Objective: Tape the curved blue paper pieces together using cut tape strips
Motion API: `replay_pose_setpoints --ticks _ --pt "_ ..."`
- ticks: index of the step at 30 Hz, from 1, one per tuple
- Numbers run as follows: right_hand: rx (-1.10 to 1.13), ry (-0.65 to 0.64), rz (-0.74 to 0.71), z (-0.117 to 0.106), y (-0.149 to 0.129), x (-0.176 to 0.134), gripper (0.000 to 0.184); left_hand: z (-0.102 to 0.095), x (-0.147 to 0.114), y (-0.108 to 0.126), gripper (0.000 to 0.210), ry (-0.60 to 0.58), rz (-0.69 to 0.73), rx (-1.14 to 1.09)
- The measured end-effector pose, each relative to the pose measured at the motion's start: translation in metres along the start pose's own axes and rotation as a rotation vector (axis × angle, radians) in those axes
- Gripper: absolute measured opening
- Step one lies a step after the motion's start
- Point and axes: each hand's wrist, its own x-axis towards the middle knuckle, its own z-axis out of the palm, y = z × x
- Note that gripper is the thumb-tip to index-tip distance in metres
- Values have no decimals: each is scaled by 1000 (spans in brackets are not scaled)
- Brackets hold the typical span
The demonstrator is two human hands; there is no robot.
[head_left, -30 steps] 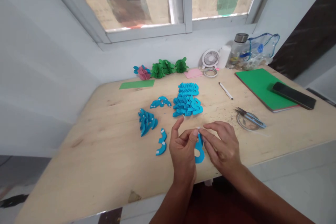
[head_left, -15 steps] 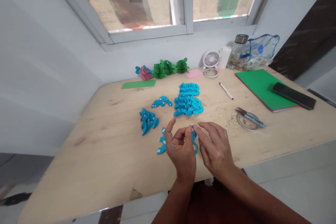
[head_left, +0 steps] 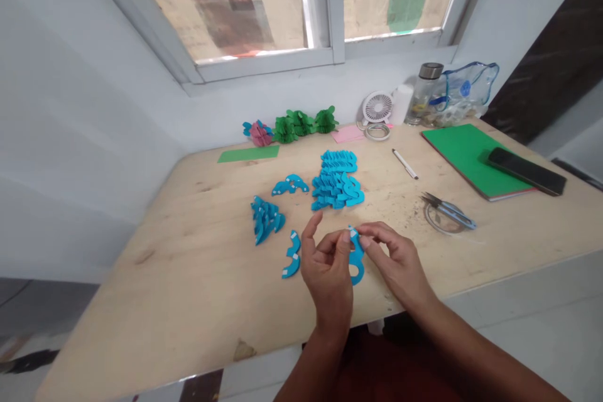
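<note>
A curvy blue paper cutout [head_left: 357, 259] with white patches near its top end is upright between my hands. My left hand [head_left: 328, 276] pinches its left edge between thumb and fingers, the index finger raised. At the upper right edge, the thumb and fingertips of my right hand [head_left: 400, 264] close on the same cutout. Another blue cutout with white patches [head_left: 293, 257] lies just left of my left hand. Beyond it are a folded blue paper stack with white patches [head_left: 266, 220], a blue arched piece [head_left: 291, 184] and piled blue cutouts [head_left: 336, 188].
Thread snips [head_left: 450, 210] rest on a roll of tape [head_left: 436, 221] at right. A pen [head_left: 405, 164], green folder [head_left: 475, 160] and black phone [head_left: 526, 171] lie farther back. Along the wall stand paper flowers [head_left: 301, 124], a small fan [head_left: 377, 107] and a bottle [head_left: 426, 94].
My right hand has turned and shifted slightly right, its fingers now at the cutout's upper edge. More of the cutout shows between my hands.
</note>
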Motion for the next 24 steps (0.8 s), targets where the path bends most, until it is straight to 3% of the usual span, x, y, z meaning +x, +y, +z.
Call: replay_pose_setpoints --ticks 3,6,16,21,24 --pt "124 4 161 0 0 3 14 2 -2 -2 54 -30 -3 22" --pt "206 6 227 0 2 4 16 6 -3 -3 51 -60 -13 43" --pt "252 224 143 -13 14 5 17 10 -20 -7 47 -201 -145 2" --pt "226 156 216 -17 16 9 17 13 -22 -9 45 -207 -136 32" --pt "134 207 127 -24 13 10 14 13 -19 -9 43 -172 -94 39"
